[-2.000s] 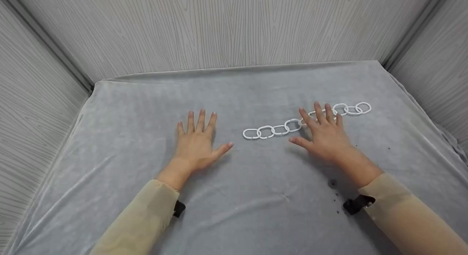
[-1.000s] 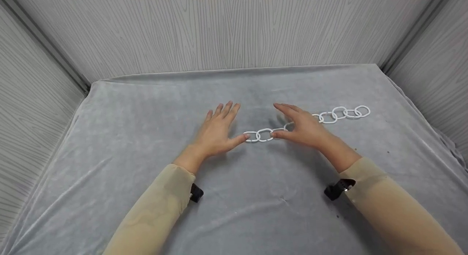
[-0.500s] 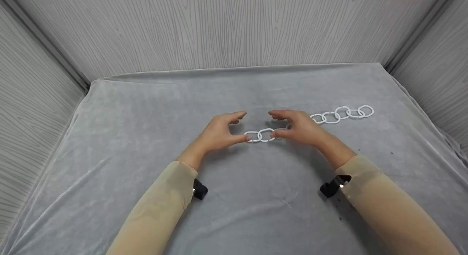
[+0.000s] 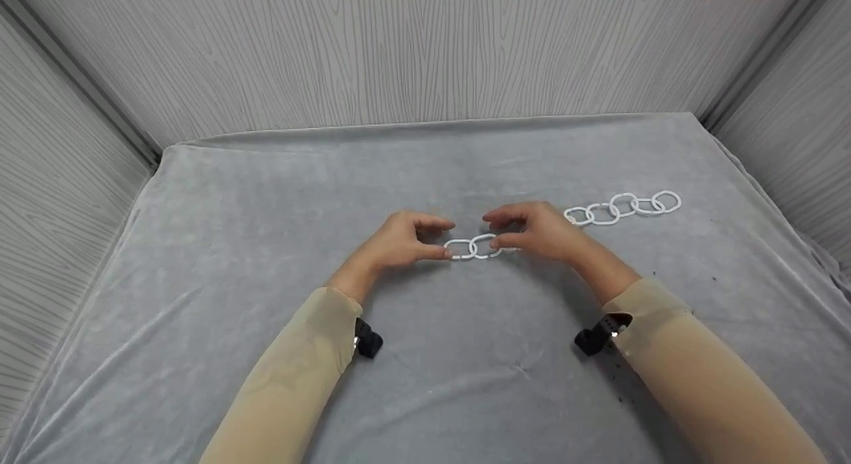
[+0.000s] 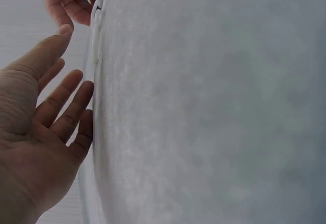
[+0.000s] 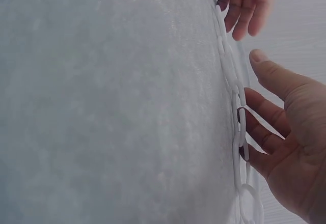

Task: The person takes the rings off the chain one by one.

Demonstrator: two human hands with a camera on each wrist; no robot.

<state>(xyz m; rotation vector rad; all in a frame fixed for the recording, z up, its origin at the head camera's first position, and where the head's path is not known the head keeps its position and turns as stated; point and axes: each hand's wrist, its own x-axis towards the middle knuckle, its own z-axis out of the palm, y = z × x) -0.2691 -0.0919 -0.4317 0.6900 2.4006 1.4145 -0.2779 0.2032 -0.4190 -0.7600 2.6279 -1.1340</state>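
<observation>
A white plastic chain (image 4: 473, 248) of several oval links lies across the grey cloth, rising towards the far right. My left hand (image 4: 399, 241) is at its left end, thumb overlapping the last link, fingers loosely bent. The left wrist view shows that hand's fingertips (image 5: 86, 89) close to the cloth, thumb well apart from them. Over the middle of the chain my right hand (image 4: 542, 231) hides some links. In the right wrist view its fingertips (image 6: 249, 94) are right at the links, and the thumb stands away. Neither hand grips a link.
Grey cloth (image 4: 425, 384) with a few creases covers the table. Pale wood-grain panels (image 4: 425, 58) stand at the back and both sides. Small dark specks lie near the right forearm. A black strap with a small device (image 4: 592, 338) is on each wrist.
Both hands have come inwards and down to the chain, and their spread fingers have bent loosely. Over the last half second the fingers have lowered a little. The chain has barely shifted.
</observation>
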